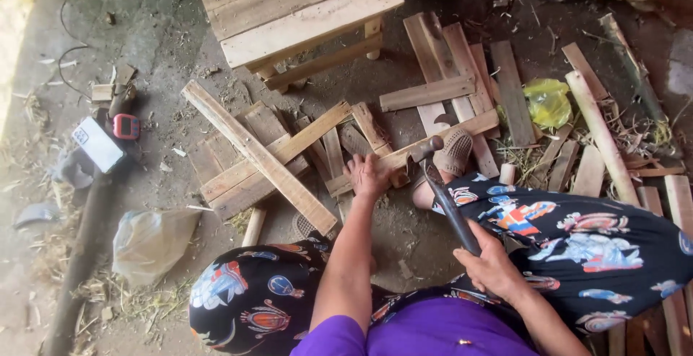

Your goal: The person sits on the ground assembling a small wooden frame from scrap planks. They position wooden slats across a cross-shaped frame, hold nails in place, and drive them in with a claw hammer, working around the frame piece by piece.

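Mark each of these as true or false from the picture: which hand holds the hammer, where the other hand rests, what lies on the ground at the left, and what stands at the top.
1. The right hand grips a hammer by its handle. True.
2. The left hand holds a saw. False: it presses on a wooden slat on the ground.
3. A phone lies on the ground at the left. True.
4. A metal bucket stands at the top. False: a wooden stool of planks stands there.
5. A yellow plastic bag lies among the slats at the right. True.
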